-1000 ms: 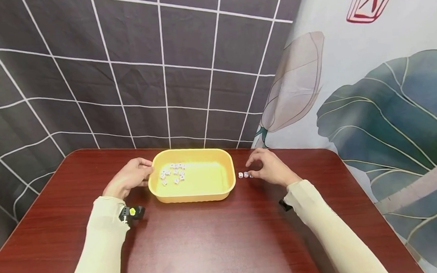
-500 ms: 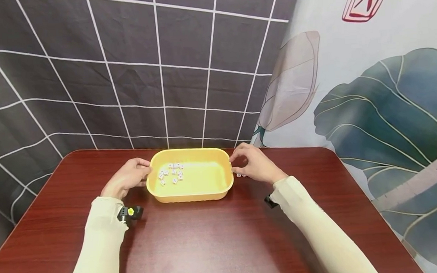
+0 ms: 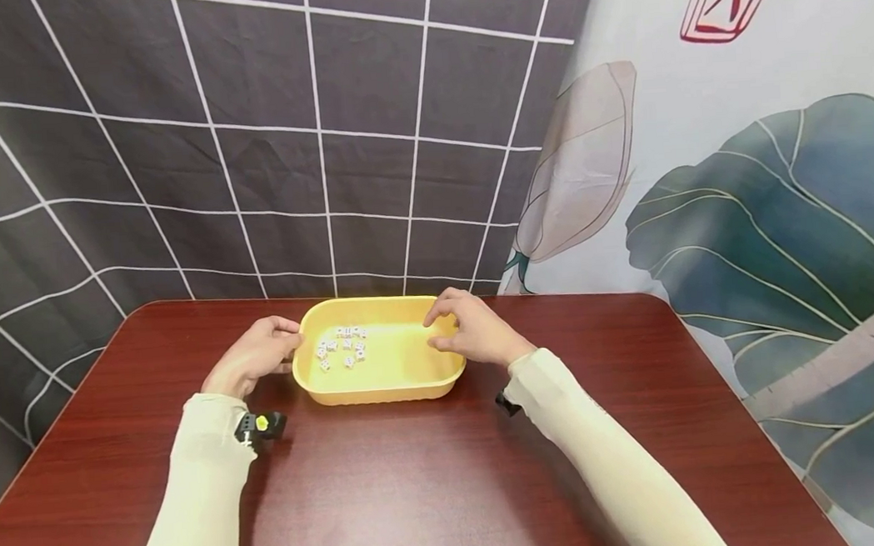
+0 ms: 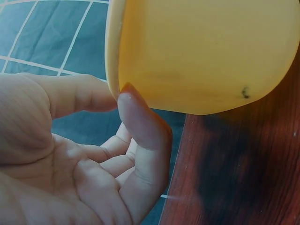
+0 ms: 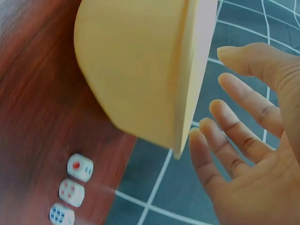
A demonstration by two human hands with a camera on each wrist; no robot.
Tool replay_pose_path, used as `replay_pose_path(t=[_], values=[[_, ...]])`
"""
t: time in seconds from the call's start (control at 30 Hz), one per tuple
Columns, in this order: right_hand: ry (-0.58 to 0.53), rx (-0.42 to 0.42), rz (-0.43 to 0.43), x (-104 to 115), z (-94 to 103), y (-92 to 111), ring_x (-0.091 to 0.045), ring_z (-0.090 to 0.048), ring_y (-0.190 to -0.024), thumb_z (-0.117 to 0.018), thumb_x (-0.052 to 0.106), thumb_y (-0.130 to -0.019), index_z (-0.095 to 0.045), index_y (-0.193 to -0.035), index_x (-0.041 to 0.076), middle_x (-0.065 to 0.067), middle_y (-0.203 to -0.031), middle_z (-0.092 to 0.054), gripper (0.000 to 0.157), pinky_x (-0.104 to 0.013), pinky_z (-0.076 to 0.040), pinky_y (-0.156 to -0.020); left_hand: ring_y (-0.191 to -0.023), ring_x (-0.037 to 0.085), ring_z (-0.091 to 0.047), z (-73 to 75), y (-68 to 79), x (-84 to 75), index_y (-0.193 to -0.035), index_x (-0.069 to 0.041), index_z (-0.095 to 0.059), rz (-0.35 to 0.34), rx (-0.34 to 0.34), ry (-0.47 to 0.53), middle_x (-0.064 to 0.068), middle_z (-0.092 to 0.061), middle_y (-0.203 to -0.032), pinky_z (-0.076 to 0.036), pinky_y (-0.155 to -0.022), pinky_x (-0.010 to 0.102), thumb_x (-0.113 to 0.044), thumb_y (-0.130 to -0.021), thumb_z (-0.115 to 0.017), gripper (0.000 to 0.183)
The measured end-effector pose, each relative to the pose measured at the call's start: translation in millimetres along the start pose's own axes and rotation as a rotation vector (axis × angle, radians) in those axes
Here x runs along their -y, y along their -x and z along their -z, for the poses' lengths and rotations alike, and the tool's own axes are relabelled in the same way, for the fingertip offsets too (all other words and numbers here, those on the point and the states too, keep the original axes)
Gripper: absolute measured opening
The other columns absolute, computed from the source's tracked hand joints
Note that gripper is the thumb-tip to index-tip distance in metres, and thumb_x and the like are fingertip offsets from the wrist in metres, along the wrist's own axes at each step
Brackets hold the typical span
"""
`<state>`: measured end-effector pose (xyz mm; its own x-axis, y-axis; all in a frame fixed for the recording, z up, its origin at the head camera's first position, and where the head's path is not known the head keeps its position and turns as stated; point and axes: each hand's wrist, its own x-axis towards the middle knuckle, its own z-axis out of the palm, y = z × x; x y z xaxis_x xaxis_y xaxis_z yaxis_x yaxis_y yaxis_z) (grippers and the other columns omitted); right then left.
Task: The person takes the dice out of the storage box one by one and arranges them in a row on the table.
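Note:
A yellow plastic tub (image 3: 397,363) with rounded corners stands near the back of the table. White dice (image 3: 347,344), several of them, lie loosely in its left half. At the left end, my left hand (image 3: 256,357) pinches the rim between thumb and forefinger; the left wrist view shows the thumb (image 4: 140,117) pressed on the wall. My right hand (image 3: 476,331) hovers over the tub's right rim, fingertips above the inside, thumb and fingers apart and holding nothing. Beside the tub's right end, three dice (image 5: 71,192) sit in a row on the table, hidden in the head view.
The dark red wooden table (image 3: 390,485) extends toward me and to both sides. Close behind its back edge hangs a grey curtain (image 3: 249,151) with white grid lines. A leaf-patterned white cloth (image 3: 667,108) hangs at the right.
My right hand has left the dice row on the table and moved left, across the tub's right rim. The left hand keeps its pinch on the tub. The head view has shifted slightly.

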<state>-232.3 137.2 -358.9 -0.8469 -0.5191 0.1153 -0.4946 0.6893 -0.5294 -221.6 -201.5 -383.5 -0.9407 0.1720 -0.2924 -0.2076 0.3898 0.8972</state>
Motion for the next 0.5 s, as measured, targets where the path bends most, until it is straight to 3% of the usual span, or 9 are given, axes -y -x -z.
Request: replay_pose_path(t=[0.13, 0.5], values=[[0.013, 0.0, 0.018, 3, -10.0, -8, -0.03, -0.06, -0.114, -0.078, 0.017, -0.085, -0.075, -0.106, 0.005, -0.007, -0.116, -0.065, 0.024, -0.042, -0.049, -0.1, -0.086, 0.012, -0.061, -0.9, 0.2, -1.1, -0.137, 0.013, -0.038, 0.002, -0.001, -0.007, 0.013, -0.061, -0.107, -0.058, -0.072, 0.022, -0.011, -0.104, -0.049, 0.042], [0.03, 0.013, 0.115, 23, -38.4, -30, -0.026, -0.063, -0.109, -0.077, 0.014, -0.083, -0.075, -0.103, 0.005, -0.009, -0.11, -0.07, 0.022, -0.037, -0.049, -0.1, -0.087, 0.012, -0.062, -1.5, -0.1, -2.0, -0.137, 0.013, -0.038, 0.006, -0.002, -0.012, 0.016, -0.061, -0.111, -0.058, -0.073, 0.023, -0.011, -0.104, -0.049, 0.042]])
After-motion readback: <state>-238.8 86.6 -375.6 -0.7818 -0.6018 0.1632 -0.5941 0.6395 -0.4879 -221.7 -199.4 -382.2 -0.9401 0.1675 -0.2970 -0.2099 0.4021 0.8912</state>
